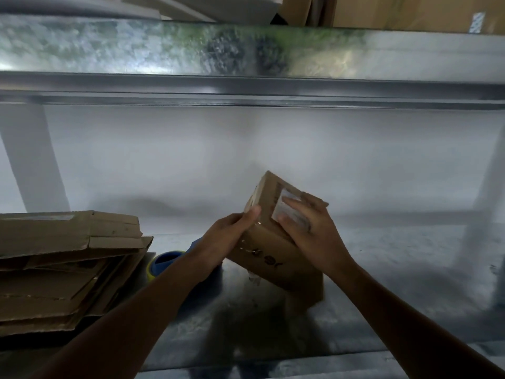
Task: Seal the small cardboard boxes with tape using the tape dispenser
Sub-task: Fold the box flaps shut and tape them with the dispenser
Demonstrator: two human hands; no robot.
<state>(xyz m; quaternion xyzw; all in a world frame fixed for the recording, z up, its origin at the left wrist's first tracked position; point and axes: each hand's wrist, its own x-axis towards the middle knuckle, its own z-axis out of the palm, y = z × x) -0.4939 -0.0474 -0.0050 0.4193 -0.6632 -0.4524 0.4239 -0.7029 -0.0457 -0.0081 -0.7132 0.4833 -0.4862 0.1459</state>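
Galvanised metal worktop (382,269), mid-front: my L hand (232,233) grips the side of the tilted small brown cardboard box (273,258); R hand (308,231) fingers lie flat on its white label (278,212). Risk: box twists & slips, flaps unsealed. The blue-yellow tape dispenser (166,262) sits behind my L forearm. Label and dark print too blurred to read.

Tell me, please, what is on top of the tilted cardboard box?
The right hand rests on a white label on the box; the left hand holds its side. The hand covers the label's lower part.
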